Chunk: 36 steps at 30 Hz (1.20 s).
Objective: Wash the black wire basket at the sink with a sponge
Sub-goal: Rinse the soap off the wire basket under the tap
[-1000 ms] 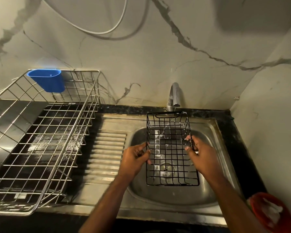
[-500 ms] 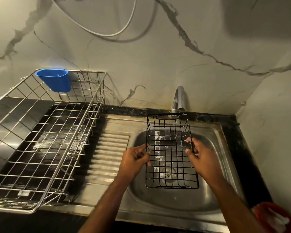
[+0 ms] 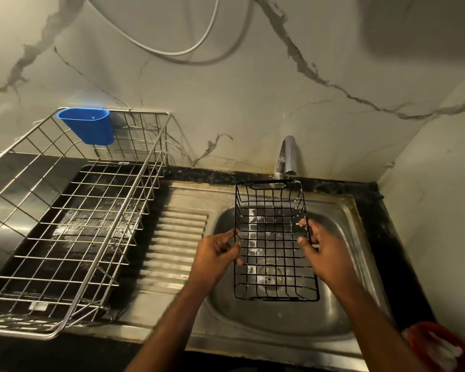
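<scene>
The black wire basket (image 3: 273, 210) hangs over the steel sink (image 3: 341, 312), its open side facing me and its far end under the tap (image 3: 287, 157). My left hand (image 3: 215, 259) grips the basket's left rim. My right hand (image 3: 322, 253) grips the right rim. Through the wires I see the sink drain and some foam. No water runs from the tap. No sponge shows in either hand.
A large steel dish rack (image 3: 73, 224) with a blue plastic cup (image 3: 87, 126) stands on the dark counter at the left. The sink's ribbed drainboard (image 3: 175, 237) lies between them. A red container (image 3: 440, 347) with something white sits at the bottom right corner.
The basket and both hands hold nearly the same pose. The view has shifted slightly, so everything sits a little lower and to the right in the frame.
</scene>
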Each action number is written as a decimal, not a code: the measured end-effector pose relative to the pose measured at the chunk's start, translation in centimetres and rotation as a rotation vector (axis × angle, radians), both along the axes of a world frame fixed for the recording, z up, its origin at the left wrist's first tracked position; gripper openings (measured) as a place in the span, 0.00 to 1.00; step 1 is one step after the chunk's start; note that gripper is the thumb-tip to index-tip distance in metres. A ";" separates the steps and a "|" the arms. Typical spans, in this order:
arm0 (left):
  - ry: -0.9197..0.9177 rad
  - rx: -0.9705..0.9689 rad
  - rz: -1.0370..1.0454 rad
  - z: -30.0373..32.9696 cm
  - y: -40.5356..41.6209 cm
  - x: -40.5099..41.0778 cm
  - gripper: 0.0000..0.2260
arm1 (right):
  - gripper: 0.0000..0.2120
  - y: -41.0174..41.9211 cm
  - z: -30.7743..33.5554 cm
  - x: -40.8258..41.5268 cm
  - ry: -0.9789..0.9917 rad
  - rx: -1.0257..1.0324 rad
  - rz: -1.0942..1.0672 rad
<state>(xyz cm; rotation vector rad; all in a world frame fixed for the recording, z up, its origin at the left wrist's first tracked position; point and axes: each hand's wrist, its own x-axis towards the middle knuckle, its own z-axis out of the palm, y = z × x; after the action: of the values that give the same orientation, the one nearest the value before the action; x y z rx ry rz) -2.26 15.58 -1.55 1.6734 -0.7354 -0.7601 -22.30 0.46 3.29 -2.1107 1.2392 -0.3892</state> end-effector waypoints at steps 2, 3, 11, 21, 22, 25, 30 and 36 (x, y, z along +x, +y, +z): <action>0.008 -0.006 -0.004 0.1 -0.1 -0.1 0.20 | 0.26 0.0 0.0 -0.1 -0.008 0.008 -0.006; 0.006 -0.010 -0.005 0.1 -0.1 -0.2 0.19 | 0.26 0.1 0.1 -0.2 -0.010 0.009 -0.009; -0.003 0.003 0.018 0.6 -0.2 -0.4 0.19 | 0.25 0.2 0.5 -0.5 -0.004 -0.007 0.004; -0.017 -0.014 0.031 0.5 0.7 0.0 0.23 | 0.26 0.4 0.5 0.3 0.008 -0.005 0.024; -0.016 -0.019 0.036 0.4 0.8 0.0 0.24 | 0.26 0.4 0.5 0.4 0.008 -0.005 0.025; -0.026 -0.037 0.033 0.3 0.9 0.1 0.15 | 0.26 0.5 0.6 0.6 0.011 -0.013 0.039; -0.037 -0.055 0.036 0.3 0.8 0.1 0.09 | 0.25 0.2 0.5 0.8 0.024 -0.036 0.044; -0.037 -0.050 0.040 0.0 0.8 0.3 0.14 | 0.25 -0.3 0.6 1.0 0.025 -0.022 0.040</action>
<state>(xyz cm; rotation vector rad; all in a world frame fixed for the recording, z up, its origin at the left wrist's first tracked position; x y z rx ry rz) -1.93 16.40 -1.53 1.6561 -0.7389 -0.6783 -21.27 0.21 3.85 -2.1613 1.2106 -0.3612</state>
